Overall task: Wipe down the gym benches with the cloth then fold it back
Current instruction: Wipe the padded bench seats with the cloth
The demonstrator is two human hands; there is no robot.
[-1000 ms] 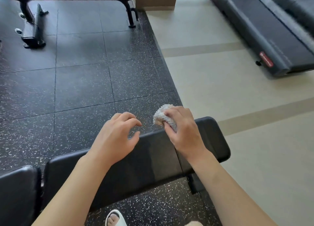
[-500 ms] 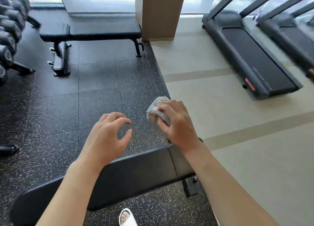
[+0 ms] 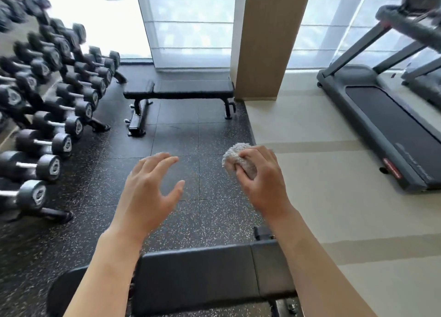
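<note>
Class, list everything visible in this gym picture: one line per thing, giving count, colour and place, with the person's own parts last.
near bench: one, black, bottom centre
far bench: one, black, by the window
cloth: one, grey-white, bunched in the right hand
dumbbells: many, black, racked at left
treadmill: one in full view, dark grey, right; part of another behind it
pillar: one, tan, centre back
rubber floor: black, speckled, left
left hand: one, empty, fingers spread
right hand: one, grips the cloth

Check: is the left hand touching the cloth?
Apart. The head view shows the left hand open and empty, with dark floor plainly visible between it and the cloth, which the right hand grips.
</note>
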